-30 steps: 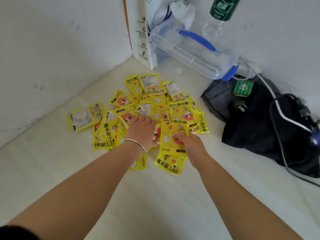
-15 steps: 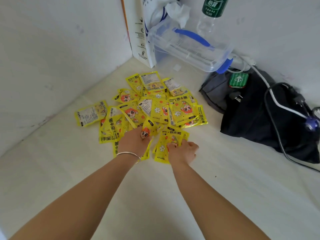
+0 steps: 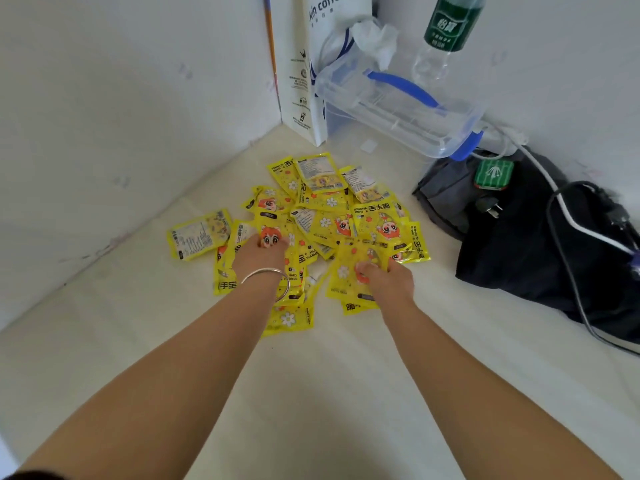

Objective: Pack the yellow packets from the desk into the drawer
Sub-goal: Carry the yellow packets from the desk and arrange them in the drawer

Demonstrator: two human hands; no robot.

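**Q:** Head view: surface status?
**A:** Pale desk (image 3: 346, 393) set in a white-walled corner. Yellow packets (image 3: 325, 216) lie heaped mid-desk.
**Q:** Hands?
**A:** Left hand (image 3: 259, 259) lies on the heap with fingers bent; grip cannot be confirmed. Right hand (image 3: 389, 280) pinches one blurred packet at the heap's near edge. Clear box (image 3: 398, 112) and dark bag (image 3: 512, 258) sit behind, to the right.
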